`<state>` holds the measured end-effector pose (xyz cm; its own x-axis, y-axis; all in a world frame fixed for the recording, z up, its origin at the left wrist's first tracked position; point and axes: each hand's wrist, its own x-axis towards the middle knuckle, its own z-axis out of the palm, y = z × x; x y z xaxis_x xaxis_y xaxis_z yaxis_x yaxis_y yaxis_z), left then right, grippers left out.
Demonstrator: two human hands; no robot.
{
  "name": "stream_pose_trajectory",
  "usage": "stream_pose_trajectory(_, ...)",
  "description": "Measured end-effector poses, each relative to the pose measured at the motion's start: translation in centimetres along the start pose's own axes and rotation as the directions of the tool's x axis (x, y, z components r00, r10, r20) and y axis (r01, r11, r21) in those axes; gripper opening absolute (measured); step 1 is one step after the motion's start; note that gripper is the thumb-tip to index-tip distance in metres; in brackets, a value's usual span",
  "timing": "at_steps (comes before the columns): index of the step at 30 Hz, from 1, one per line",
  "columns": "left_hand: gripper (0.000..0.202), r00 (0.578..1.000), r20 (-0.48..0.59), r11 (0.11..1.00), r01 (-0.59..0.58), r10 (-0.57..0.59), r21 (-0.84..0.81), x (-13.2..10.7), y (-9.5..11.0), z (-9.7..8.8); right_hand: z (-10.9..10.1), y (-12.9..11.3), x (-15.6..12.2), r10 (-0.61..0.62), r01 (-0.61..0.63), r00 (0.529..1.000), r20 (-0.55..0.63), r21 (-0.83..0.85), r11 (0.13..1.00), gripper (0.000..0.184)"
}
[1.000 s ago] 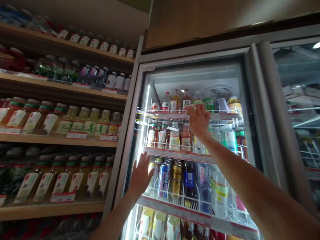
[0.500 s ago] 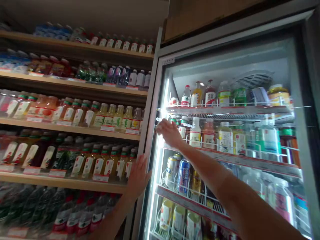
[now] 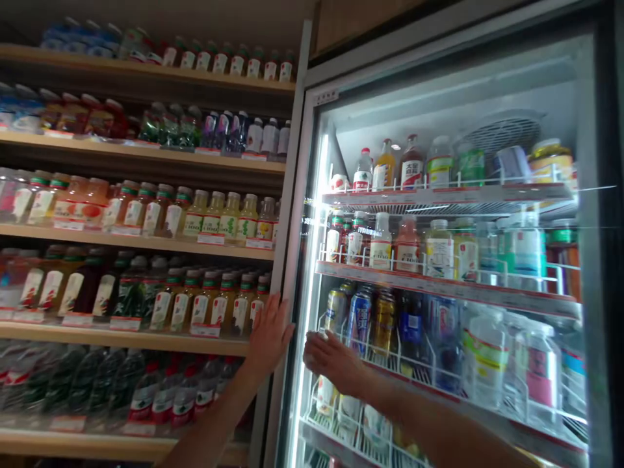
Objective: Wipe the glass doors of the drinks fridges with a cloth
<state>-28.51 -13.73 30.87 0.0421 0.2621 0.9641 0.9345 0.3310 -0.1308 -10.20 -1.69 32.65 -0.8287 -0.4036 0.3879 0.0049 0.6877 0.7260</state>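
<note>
My left hand (image 3: 270,335) lies flat and open against the left frame of a lit drinks cooler (image 3: 292,260), fingers pointing up. My right hand (image 3: 332,359) reaches across in front of the can shelf (image 3: 439,380), fingers stretched out toward the left, low beside the upright cans (image 3: 361,315). I see nothing held in it. I cannot tell whether the hand rests on glass or is inside the cooler. Bottles (image 3: 383,244) stand on the two wire shelves above.
Left of the cooler, wooden shelves (image 3: 146,240) carry rows of juice and tea bottles (image 3: 214,218) with price tags. Darker bottles (image 3: 166,396) fill the lowest row. A fan grille (image 3: 502,130) sits at the cooler's top back. The cooler's dark right frame (image 3: 607,260) borders the view.
My right hand dropped from the top shelf, swept left past the middle shelf, and now sits low by the cans. My left hand stayed on the frame. The view turned left.
</note>
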Motion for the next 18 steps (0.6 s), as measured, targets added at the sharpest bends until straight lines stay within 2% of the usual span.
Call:
stream_pose_trajectory(2, 0.050, 1.000, 0.019, 1.000, 0.001, -0.001, -0.016, -0.1, 0.9, 0.3, -1.4, 0.7, -1.6, 0.114, -0.114, 0.993, 0.003, -0.042, 0.993, 0.040)
stream_pose_trajectory(4, 0.049, 0.999, 0.036, 0.999, 0.016, -0.015, -0.039, 0.0, 2.3, 0.8, -3.0, 2.2, -3.0, 0.278, -0.281, 0.960, -0.038, -0.092, 0.955, 0.047)
stream_pose_trajectory(5, 0.049, 0.999, 0.048, 0.998, 0.020, -0.018, -0.058, 0.2, 3.1, 1.0, -3.7, 2.8, -3.9, 0.323, -0.328, 0.945, -0.059, -0.111, 0.938, 0.048)
stream_pose_trajectory(6, 0.049, 0.998, 0.059, 0.997, 0.016, -0.011, -0.081, 0.4, 4.0, 1.2, -4.2, 3.1, -4.9, 0.324, -0.330, 0.944, -0.065, -0.124, 0.936, 0.049)
stream_pose_trajectory(10, 0.050, 0.997, 0.064, 0.984, -0.037, 0.049, -0.177, 1.5, 7.1, 1.7, -5.9, 3.4, -9.0, 0.147, -0.143, 0.989, 0.009, -0.163, 0.976, 0.046)
stream_pose_trajectory(12, 0.051, 0.998, 0.038, 0.977, -0.049, 0.058, -0.207, 2.1, 8.5, 1.9, -7.2, 4.2, -10.2, 0.259, -0.256, 0.966, -0.019, -0.231, 0.939, 0.047)
stream_pose_trajectory(14, 0.051, 0.998, 0.005, 0.971, -0.064, 0.067, -0.232, 2.5, 10.1, 2.1, -8.4, 5.0, -11.1, 0.431, -0.443, 0.896, -0.109, -0.295, 0.846, 0.052)
stream_pose_trajectory(15, 0.052, 0.997, -0.012, 0.966, -0.080, 0.080, -0.244, 2.6, 11.0, 2.1, -8.8, 5.1, -11.6, 0.473, -0.493, 0.870, -0.142, -0.309, 0.813, 0.054)
stream_pose_trajectory(16, 0.053, 0.995, -0.028, 0.962, -0.100, 0.096, -0.255, 2.7, 11.8, 2.2, -8.9, 4.8, -12.3, 0.471, -0.493, 0.869, -0.150, -0.313, 0.811, 0.054)
stream_pose_trajectory(18, 0.055, 0.989, -0.052, 0.950, -0.146, 0.137, -0.277, 2.8, 13.5, 2.1, -8.9, 3.8, -13.9, 0.363, -0.371, 0.928, -0.083, -0.297, 0.880, 0.052)
